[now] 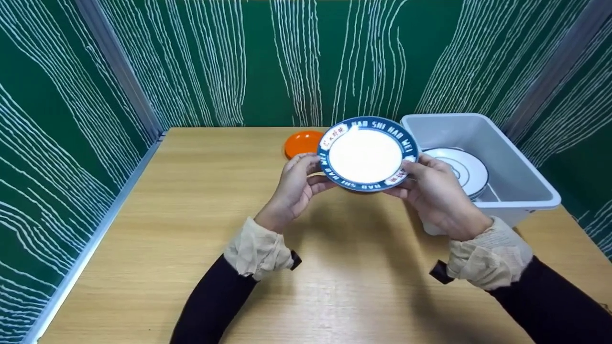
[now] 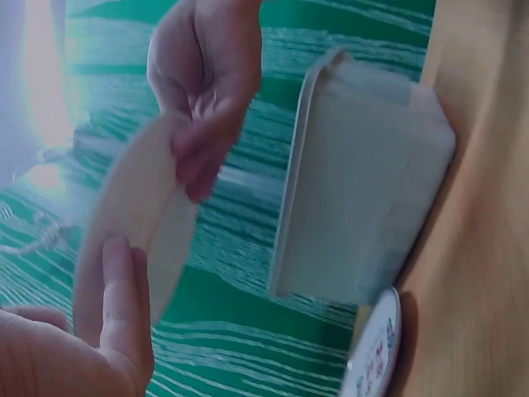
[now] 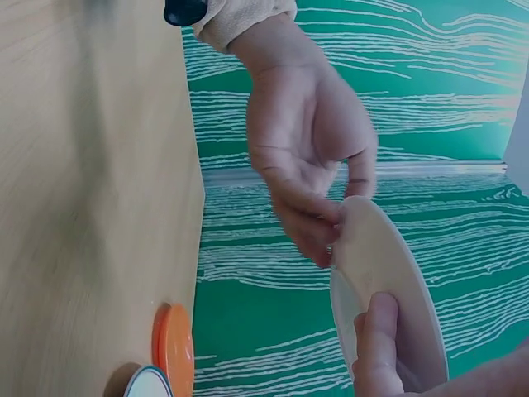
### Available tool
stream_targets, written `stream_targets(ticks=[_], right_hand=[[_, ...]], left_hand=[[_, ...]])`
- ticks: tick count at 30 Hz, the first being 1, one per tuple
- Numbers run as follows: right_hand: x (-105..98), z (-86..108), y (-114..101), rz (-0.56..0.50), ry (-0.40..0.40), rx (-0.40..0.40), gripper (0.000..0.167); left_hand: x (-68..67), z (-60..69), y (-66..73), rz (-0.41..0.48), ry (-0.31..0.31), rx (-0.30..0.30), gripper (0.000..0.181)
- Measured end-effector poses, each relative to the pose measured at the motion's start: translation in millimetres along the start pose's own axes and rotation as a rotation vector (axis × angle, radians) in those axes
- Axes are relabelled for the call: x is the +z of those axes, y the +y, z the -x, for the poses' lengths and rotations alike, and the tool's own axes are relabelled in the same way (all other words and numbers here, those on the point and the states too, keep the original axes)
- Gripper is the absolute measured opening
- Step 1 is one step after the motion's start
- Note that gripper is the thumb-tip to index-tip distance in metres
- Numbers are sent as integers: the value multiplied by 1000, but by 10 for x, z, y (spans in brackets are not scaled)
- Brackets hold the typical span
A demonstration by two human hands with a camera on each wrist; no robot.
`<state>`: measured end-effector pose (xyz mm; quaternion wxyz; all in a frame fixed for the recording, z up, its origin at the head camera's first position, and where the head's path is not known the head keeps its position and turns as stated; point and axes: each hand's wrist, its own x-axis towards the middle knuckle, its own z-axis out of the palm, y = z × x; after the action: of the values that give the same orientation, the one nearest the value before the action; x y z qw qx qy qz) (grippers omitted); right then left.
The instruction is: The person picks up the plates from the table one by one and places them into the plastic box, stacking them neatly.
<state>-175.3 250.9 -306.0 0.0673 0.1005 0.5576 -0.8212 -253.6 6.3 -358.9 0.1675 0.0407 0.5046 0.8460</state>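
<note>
Both hands hold up a round plate [image 1: 366, 155] with a white middle and a dark blue lettered rim, above the table. My left hand [image 1: 297, 187] grips its left edge, thumb near the rim and fingers beneath. At the lower right edge my right hand [image 1: 437, 193] pinches the rim, thumb on top. Both wrist views show the plate's pale underside [image 2: 136, 211], tilted, with fingers against it. Behind it to the left lies an orange plate [image 1: 303, 143]. A patterned white plate [image 2: 376, 347] rests on the table, hidden in the head view.
A grey plastic bin [image 1: 526, 167] stands at the right, next to the right hand, with white dark-rimmed plates [image 1: 471, 174] inside. The wooden table [image 1: 201, 215] meets green walls [image 1: 258, 62] with white lines at the back and sides.
</note>
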Motion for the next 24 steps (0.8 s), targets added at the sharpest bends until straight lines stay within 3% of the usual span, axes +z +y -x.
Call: stream_targets(ticks=[7,10,14,18,24], right_hand=[[-162,-16,-60,-20,1,-42,58],[-228,-31,-97,-19,36,-63,56],[-375,-85,-133,-85,102,-97,58],[-573,-155,-162,-219,166,-127,56],[-814,-253,-265,-341,340,-182,33]], left_hand=[[-35,-392,-212,-47,128,-82,24],[-41,-574,-280,-103,180,-108,24],[-53,-830,-458,-158,278,-100,28],[-7,-1014,-622,-251,372,-105,27],[82,-1174,-695,-458,419,-168,37]])
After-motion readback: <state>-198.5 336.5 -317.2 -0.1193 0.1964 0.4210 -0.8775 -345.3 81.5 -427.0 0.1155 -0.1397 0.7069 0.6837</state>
